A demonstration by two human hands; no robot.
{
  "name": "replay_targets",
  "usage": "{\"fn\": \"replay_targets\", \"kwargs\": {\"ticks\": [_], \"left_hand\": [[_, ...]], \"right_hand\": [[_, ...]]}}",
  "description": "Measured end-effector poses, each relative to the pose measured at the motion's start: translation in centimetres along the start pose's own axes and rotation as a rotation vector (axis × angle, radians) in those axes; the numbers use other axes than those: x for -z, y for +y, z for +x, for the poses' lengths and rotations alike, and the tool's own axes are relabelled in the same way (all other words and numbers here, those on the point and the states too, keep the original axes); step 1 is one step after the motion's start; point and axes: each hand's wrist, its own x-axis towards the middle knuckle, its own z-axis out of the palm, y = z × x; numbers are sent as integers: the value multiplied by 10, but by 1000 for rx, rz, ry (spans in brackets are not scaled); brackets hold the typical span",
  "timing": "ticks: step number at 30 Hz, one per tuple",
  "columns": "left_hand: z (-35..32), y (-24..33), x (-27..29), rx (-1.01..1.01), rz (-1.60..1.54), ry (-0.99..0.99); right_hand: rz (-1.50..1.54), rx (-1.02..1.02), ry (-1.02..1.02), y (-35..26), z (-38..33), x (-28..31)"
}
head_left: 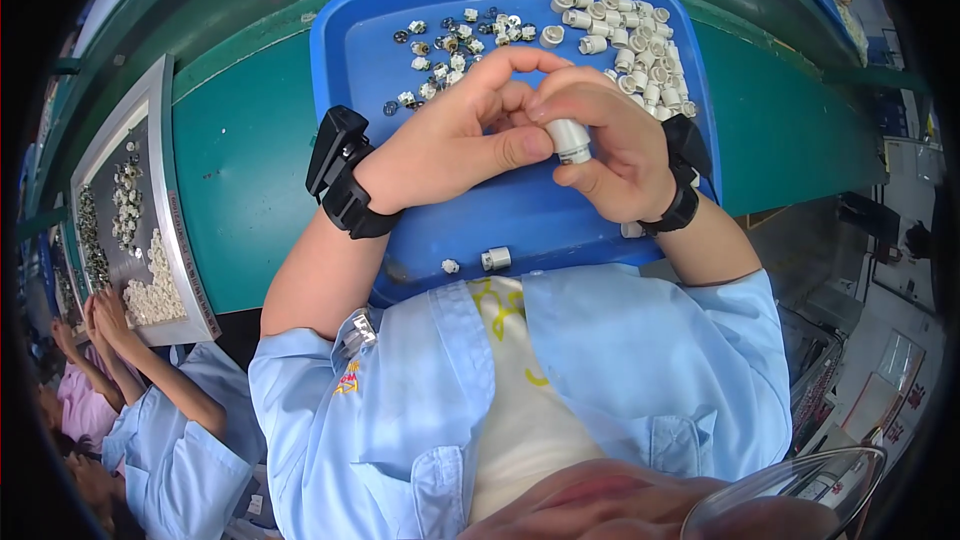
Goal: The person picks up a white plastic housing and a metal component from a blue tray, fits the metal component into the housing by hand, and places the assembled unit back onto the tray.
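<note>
Above the blue tray, my two hands meet at the fingertips. My right hand is closed round a white cylindrical socket piece, tilted with a narrower ringed end facing down. My left hand has its fingers curled and its thumb tip beside that piece; whatever lies in its pinch is hidden by the fingers. Beyond the left hand, small white-and-metal inserts and dark round parts lie scattered in the tray. Many white cylindrical shells are heaped at its far right.
Near the tray's front edge lie one more white cylinder and a small white insert. The tray rests on a green bench. At left, a metal-framed board holds sorted parts, with a co-worker's hands over its near corner.
</note>
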Motion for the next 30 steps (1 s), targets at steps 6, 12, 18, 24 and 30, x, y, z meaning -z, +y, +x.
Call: {"fn": "replay_targets", "kwargs": {"ticks": [6,12,18,24,30], "left_hand": [[-1,8,-3,-46,-126,121],[-1,11,0,49,-104,165],[3,3,5,3,2,354],[5,-5,14,-2,115,454],[7,-10,13,28,122,454]], "right_hand": [[-44,-34,102,4,5,-6],[-142,-118,218,6,-2,-8],[-404,-160,18,7,19,19],[-140,-342,58,33,58,46],[400,-192,-93,23,75,32]]}}
